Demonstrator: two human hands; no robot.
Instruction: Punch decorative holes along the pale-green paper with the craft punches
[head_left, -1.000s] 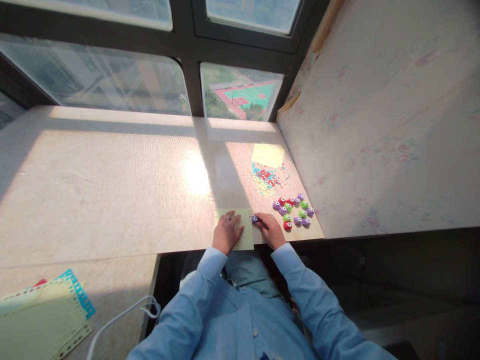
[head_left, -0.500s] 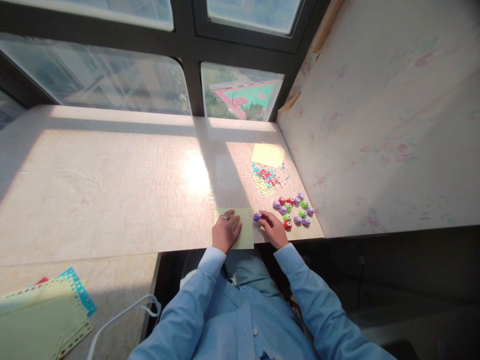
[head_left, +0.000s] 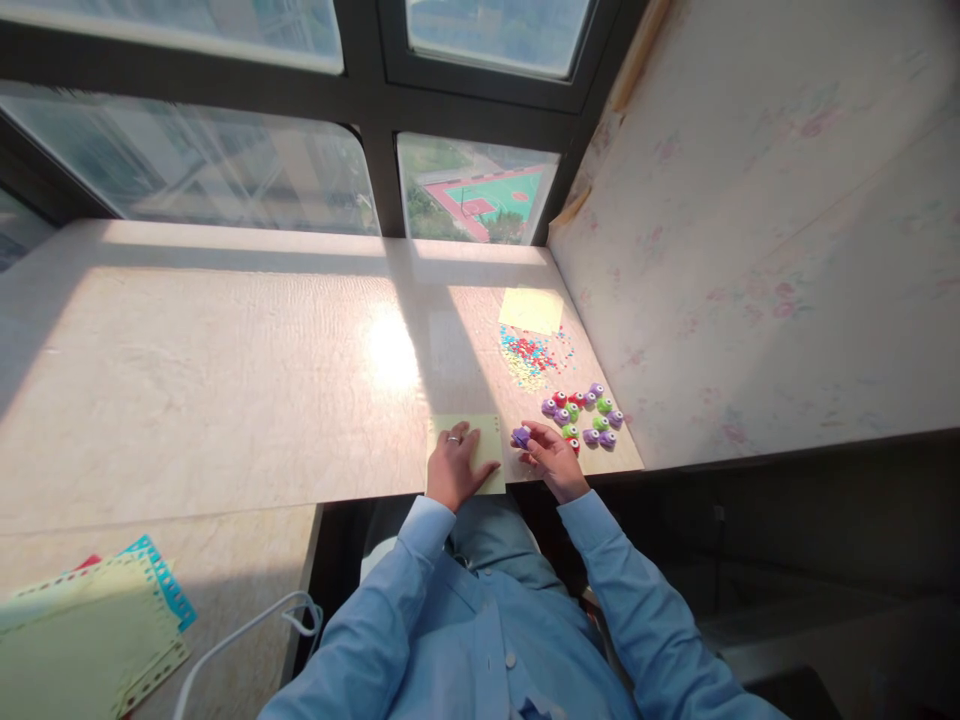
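My left hand lies flat on a pale yellow sheet of paper at the table's front edge, fingers and thumb spread. Small punched holes show near the sheet's upper right corner. Just right of the sheet, my right hand grips a small purple craft punch between thumb and fingers. The punch is tilted, and my fingers hide part of it. Right of that hand sits a group of similar purple, red and green punches, each with a white, eye-like top.
Beyond the punches lies a pile of blue, red and yellow paper bits, with a yellow paper piece behind it. Punched coloured sheets and a white cable are at lower left. A wallpapered wall borders the right side.
My right hand has turned the purple punch, so its eye-like top no longer faces up. My left thumb has spread out to the right across the sheet.
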